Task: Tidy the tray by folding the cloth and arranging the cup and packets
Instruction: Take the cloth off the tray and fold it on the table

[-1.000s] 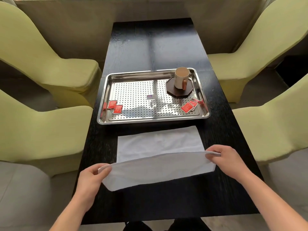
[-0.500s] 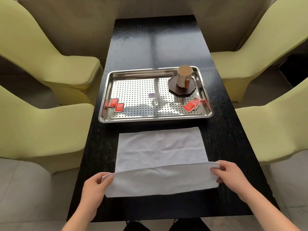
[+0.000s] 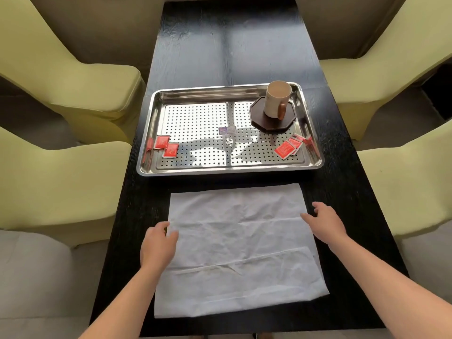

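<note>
white cloth (image 3: 241, 248) lies flat just near side of tray (image 3: 156, 99); left hand (image 3: 157, 245) & right hand (image 3: 324, 222) spread loose on cloth's side edges, gripping nothing

The cloth (image 3: 241, 248) is down flat now: the near edge that both hands were holding up a moment ago has been let go and lies spread on the table (image 3: 342, 192). The left hand (image 3: 157, 245) has moved forward to the cloth's left edge, and the right hand (image 3: 324, 222) up to the right edge, fingers loose.
</note>
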### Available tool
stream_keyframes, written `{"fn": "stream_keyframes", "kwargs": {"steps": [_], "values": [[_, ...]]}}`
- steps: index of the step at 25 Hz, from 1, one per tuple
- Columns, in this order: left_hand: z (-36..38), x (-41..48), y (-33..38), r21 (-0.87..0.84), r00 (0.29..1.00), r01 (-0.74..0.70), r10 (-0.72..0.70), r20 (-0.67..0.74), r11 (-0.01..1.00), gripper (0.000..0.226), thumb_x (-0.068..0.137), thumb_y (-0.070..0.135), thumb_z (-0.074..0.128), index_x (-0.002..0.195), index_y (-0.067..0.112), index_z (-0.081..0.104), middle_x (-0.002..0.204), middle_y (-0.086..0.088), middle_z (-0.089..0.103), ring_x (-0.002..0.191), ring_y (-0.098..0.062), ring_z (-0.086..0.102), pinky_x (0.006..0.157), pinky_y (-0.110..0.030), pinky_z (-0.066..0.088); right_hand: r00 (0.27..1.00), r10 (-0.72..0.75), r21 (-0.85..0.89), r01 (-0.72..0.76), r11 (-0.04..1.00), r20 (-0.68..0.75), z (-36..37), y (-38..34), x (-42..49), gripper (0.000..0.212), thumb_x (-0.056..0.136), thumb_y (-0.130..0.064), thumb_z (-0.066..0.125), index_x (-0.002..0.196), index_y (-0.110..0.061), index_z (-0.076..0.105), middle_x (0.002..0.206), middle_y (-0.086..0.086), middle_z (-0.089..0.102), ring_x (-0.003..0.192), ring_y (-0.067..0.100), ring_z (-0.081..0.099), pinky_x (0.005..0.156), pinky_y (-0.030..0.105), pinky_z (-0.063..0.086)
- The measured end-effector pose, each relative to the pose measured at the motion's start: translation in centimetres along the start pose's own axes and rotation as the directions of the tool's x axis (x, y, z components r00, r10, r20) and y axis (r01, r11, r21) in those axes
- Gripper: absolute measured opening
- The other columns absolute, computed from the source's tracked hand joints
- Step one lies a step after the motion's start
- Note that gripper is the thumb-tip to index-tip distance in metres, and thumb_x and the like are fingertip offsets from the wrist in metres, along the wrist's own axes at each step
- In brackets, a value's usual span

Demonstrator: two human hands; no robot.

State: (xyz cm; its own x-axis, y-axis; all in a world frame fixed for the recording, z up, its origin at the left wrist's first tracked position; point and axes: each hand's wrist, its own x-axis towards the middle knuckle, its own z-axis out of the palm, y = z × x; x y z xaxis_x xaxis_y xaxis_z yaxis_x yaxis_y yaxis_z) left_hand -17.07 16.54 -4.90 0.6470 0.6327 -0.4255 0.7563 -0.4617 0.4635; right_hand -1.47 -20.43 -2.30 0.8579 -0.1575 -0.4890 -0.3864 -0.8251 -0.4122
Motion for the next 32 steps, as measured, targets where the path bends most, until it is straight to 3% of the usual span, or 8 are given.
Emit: {"fn": "stream_keyframes", "kwargs": {"steps": [3,6,9,17,21,23,26,32], "values": [[0.6,4.1,2.2,0.111,0.996,0.089,-0.086,-0.036,0.99,0.058,0.092,0.043,0.062,0.14,0.014,0.045,0.129,-0.014,0.055,0.1,-0.029,0.059,0.071,-0.037,0.045,0.998,0.043,-0.099,-0.048,0.994,-0.053,1.6,-1.9,2.9,0.059,0.094,-0.04,0.064,0.143,-0.013,0.046,0.136,0.015,0.055,0.113,0.034,0.06,0.085,0.044,0.051],[1.1,6.2,2.8,0.15,0.993,0.098,-0.087,-0.077,0.984,0.023,0.091,0.038,0.065,0.104,0.02,0.057,0.092,-0.002,0.063,0.077,-0.02,0.059,0.063,-0.035,0.048,0.995,-0.011,-0.171,-0.005,0.985,-0.094,2.7,-2.4,4.5,0.017,0.092,-0.034,0.066,0.098,-0.018,0.062,0.095,0.003,0.067,0.077,0.018,0.059,0.062,0.032,0.044],[1.0,7.6,2.7,0.095,0.989,0.084,-0.072,-0.129,0.992,0.014,0.093,0.032,0.063,0.081,0.025,0.058,0.075,0.004,0.059,0.066,-0.013,0.053,0.055,-0.031,0.042,0.994,-0.031,-0.082,0.023,0.996,-0.104,2.9,-2.3,5.3,0.017,0.092,-0.031,0.065,0.079,-0.022,0.06,0.079,-0.001,0.063,0.07,0.014,0.055,0.056,0.03,0.04],[0.8,6.1,3.5,-0.17,0.994,-0.098,0.087,-0.073,0.98,0.038,0.09,0.025,0.065,0.127,0.02,0.057,0.106,-0.003,0.061,0.091,-0.018,0.059,0.075,-0.034,0.045,0.908,-0.385,-0.041,0.384,0.923,-0.165,3.7,-2.1,0.8,0.029,0.094,-0.026,0.066,0.12,-0.015,0.064,0.114,-0.001,0.061,0.086,0.014,0.059,0.072,0.035,0.052],[-0.3,0.6,-0.9,0.168,0.937,-0.311,0.271,0.221,0.936,0.047,0.083,0.037,0.063,0.13,0.032,0.056,0.109,0.011,0.055,0.097,-0.008,0.057,0.085,-0.037,0.048,0.885,-0.42,-0.273,0.462,0.844,0.199,3.9,0.8,-3.0,0.048,0.092,-0.04,0.064,0.137,-0.026,0.055,0.125,-0.01,0.06,0.117,0.013,0.053,0.095,0.032,0.049],[-1.0,-0.4,-2.6,0.485,0.902,-0.423,0.302,0.309,0.766,0.05,0.081,0.041,0.058,0.13,0.037,0.051,0.106,0.013,0.053,0.098,-0.01,0.051,0.083,-0.034,0.042,0.871,-0.423,-0.405,0.491,0.771,0.25,4.0,1.8,-3.6,0.05,0.093,-0.038,0.061,0.141,-0.027,0.05,0.13,-0.008,0.056,0.119,0.016,0.05,0.1,0.033,0.046],[-1.7,-0.7,-3.3,0.628,0.889,-0.457,0.301,0.344,0.63,0.041,0.083,0.04,0.058,0.123,0.037,0.051,0.104,0.011,0.049,0.094,-0.012,0.043,0.077,-0.029,0.038,0.864,-0.456,-0.507,0.497,0.704,0.213,4.2,2.5,-3.8,0.046,0.094,-0.028,0.059,0.139,-0.027,0.05,0.13,-0.006,0.05,0.11,0.018,0.049,0.091,0.033,0.048],[-2.4,-2.3,-3.9,0.49,0.886,-0.458,0.339,0.315,0.742,0.005,0.085,0.026,0.062,0.086,0.029,0.059,0.092,0.01,0.051,0.085,-0.012,0.048,0.073,-0.029,0.042,0.878,-0.446,-0.562,0.459,0.688,0.171,4.2,2.4,-4.8,0.009,0.092,-0.027,0.063,0.1,-0.027,0.068,0.095,-0.01,0.052,0.086,0.012,0.044,0.074,0.026,0.043]]}}
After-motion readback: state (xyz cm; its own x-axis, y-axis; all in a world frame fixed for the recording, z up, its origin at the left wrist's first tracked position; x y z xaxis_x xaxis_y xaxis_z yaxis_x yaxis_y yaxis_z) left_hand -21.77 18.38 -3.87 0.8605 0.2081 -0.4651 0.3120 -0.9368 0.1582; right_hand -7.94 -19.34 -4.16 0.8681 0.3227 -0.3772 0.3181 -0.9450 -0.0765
